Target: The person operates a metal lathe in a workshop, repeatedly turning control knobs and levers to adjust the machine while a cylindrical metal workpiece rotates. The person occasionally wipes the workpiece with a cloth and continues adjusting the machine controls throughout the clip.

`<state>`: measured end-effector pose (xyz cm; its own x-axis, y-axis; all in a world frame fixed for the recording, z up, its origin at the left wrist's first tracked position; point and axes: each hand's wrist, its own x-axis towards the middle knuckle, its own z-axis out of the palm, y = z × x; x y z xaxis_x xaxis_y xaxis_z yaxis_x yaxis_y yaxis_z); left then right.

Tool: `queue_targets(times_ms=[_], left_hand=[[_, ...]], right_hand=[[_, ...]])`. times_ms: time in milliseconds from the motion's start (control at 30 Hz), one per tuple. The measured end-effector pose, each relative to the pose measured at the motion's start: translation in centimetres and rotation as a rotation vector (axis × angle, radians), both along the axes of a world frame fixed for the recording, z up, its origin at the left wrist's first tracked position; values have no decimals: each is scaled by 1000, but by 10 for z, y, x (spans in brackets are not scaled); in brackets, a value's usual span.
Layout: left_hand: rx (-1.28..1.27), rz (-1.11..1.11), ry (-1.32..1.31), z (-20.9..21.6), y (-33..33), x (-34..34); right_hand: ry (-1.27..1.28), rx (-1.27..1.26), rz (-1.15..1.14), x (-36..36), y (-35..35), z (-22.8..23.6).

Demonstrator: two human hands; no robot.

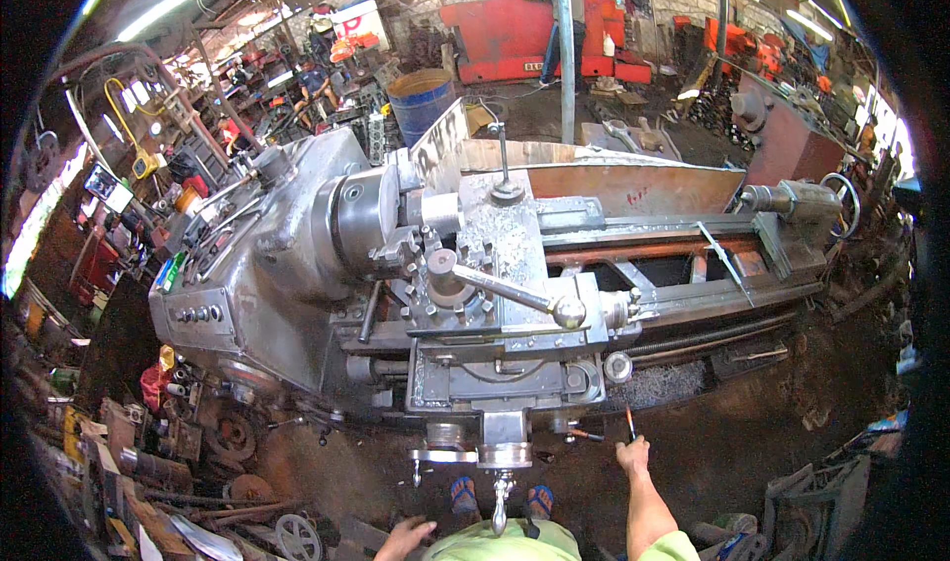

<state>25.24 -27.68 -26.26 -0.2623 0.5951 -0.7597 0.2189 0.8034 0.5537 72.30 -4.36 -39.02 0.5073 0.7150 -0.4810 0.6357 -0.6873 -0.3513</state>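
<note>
A large grey metal lathe (297, 215) stretches across the view in front of me. My right hand (633, 453) is closed round the lower end of a thin rod with an orange upper part (630, 420), just in front of the lathe's carriage. Whether the rod is loose or a lever of the machine, I cannot tell. My left hand (406, 538) hangs low by my body with its fingers stretched out, holding nothing. Nearest to it are the cross-slide crank handle (502, 502) and a small handwheel (443, 456). The chuck (354, 215) holds a short shiny cylinder (442, 212) beside the tool post (445, 282).
Metal chips (658, 391) lie under the bed. A long-handled clamping lever (510, 293) sticks out over the carriage, and the tailstock (797, 201) stands at right. Scrap parts and a spoked wheel (297, 538) crowd the lower left. Behind stand a blue drum (421, 106) and a post (566, 56).
</note>
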Motion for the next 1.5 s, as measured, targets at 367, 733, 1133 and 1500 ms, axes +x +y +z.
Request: queue_targets(times_ms=[367,733,1133,1500], left_hand=[[-207,279,101,-1,-115,-1],[-131,116,224,-16,-83,-5],[-151,38,242,-67,-75,-46],[-106,137,81,-20,-71,-16]], right_hand=[[302,-4,-75,27,44,-43],[316,112,37,51,136,14],[43,152,98,14,146,109],[23,173,117,19,146,93]])
